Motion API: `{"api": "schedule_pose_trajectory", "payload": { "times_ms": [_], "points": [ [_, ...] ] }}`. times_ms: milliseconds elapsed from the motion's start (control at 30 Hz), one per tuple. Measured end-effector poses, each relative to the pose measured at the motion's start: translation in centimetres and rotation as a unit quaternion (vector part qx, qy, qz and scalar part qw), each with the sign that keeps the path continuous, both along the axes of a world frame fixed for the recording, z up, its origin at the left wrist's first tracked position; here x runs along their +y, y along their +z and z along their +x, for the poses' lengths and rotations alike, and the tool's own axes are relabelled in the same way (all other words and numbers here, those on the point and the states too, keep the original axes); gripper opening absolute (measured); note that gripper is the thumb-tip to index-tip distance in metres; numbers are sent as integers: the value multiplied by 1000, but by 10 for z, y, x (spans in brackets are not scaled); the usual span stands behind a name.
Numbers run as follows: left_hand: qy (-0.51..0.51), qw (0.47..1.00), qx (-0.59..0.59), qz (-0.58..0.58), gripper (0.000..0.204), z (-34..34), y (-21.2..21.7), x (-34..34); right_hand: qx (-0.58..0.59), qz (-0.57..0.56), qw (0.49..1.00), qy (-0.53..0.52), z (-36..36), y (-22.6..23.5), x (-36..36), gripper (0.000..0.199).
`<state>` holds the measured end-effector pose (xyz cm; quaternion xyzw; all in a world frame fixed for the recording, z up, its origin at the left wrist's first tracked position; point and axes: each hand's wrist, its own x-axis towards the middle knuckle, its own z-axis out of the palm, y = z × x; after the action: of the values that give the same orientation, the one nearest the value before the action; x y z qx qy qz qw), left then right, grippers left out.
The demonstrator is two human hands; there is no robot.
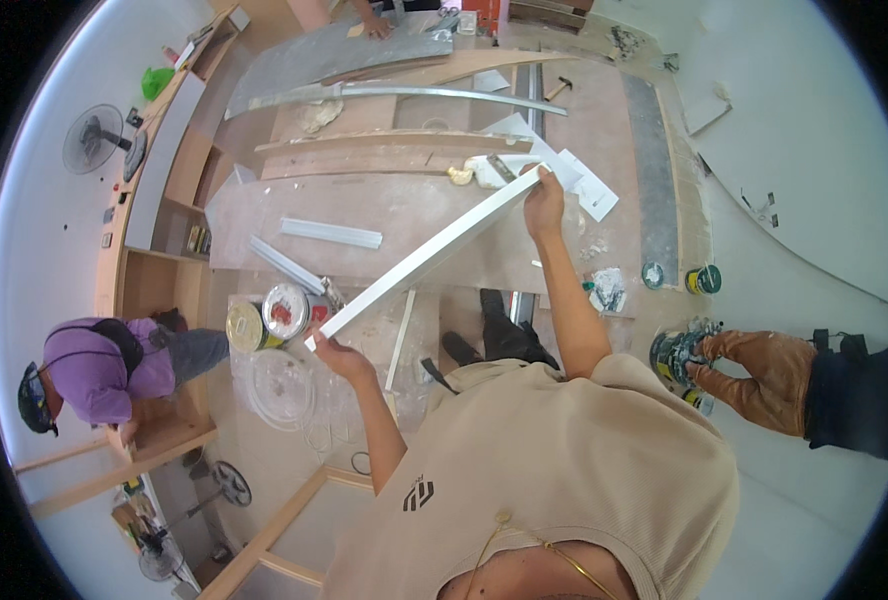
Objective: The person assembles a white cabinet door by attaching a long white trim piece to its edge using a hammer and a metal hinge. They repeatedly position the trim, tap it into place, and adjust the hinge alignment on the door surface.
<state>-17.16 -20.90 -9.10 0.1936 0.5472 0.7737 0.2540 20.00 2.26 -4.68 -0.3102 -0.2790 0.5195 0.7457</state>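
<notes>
A long white rectangular bar (pixel 429 252) slants across in front of me, its near end low on the left and its far end high on the right. My left hand (pixel 342 360) is closed round the lower end. At the upper end, my right hand (pixel 544 208) grips the bar with the fingers curled over it. Below its left part stand a can with a red-smeared white lid (pixel 286 308) and a can with a yellowish top (pixel 246 326). Pale grooved strips (pixel 330 233) lie on the work surface (pixel 419 205) beyond it.
Planks (pixel 394 150), a curved metal strip (pixel 454 95), white sheets (pixel 589 188) and a hammer (pixel 558 88) lie ahead. A person in purple (pixel 114 365) bends at the left by wooden shelving (pixel 159 285). Another person's brown trousers (pixel 764 375) show at right near paint buckets (pixel 672 355).
</notes>
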Motion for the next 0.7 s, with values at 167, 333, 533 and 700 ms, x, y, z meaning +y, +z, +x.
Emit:
{"api": "schedule_pose_trajectory", "payload": {
  "times_ms": [167, 333, 533, 700],
  "points": [
    [21, 999, 24, -15, 44, 7, 10, -1, -215, -2, 970, -114, -8, 3, 0, 31],
    [-8, 995, 80, -66, 45, 4, 43, -1, -148, -32, 982, -113, -15, 10, 3, 35],
    [37, 997, 51, -33, 49, 20, 74, -1, -159, -29, 984, -73, -10, 11, -4, 38],
    [37, 997, 2, -62, 45, 17, 80, -5, -167, -41, 984, -39, -5, 7, -4, 35]
  ]
}}
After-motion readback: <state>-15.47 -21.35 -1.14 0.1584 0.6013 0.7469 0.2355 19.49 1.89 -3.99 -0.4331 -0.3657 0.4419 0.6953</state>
